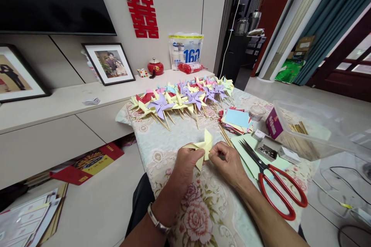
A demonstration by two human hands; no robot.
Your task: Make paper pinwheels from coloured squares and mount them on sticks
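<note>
Living rm, floral-clothed table [176, 139] by a low white cabinet [58, 117]. Far end: lots of pinwheels [161, 105] on sticks [196, 119], apparently done. Nearer, L hand [187, 164] grips a pale-yellow pinwheel [207, 141], blades folded; R hand [228, 162] pinches its edge, can't tell if w/ a pin. No stick visible on it, so prob. unfinished. Still unused: paper stack [236, 117], loose sticks [226, 136], box of metal pcs [268, 151].
</note>
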